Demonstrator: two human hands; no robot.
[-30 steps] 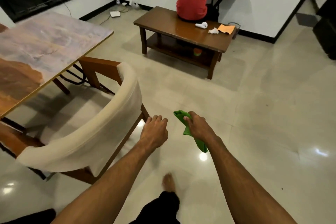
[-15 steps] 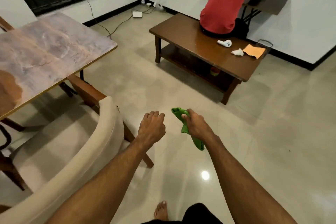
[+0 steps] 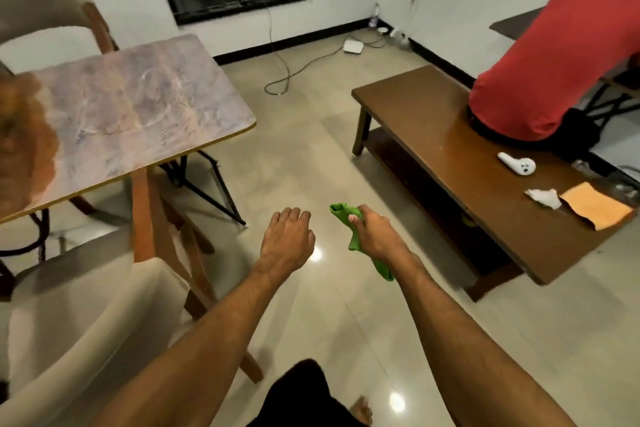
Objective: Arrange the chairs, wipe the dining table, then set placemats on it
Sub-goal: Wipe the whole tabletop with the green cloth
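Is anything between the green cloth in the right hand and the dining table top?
Partly. The cream chair stands at the dining table's near side, left of both hands. The way to the table's right corner looks open. The empty left hand is between the table and the green cloth held by the right hand.

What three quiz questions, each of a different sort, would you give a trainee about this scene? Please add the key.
1. True or false: the green cloth lies on the dining table.
2. The orange cloth lies on: A the floor, B the low brown table, C the dining table.
3. Fill the gap: the ___ hand holds nothing.
Key: 1 false, the right hand grips it; 2 B; 3 left hand.
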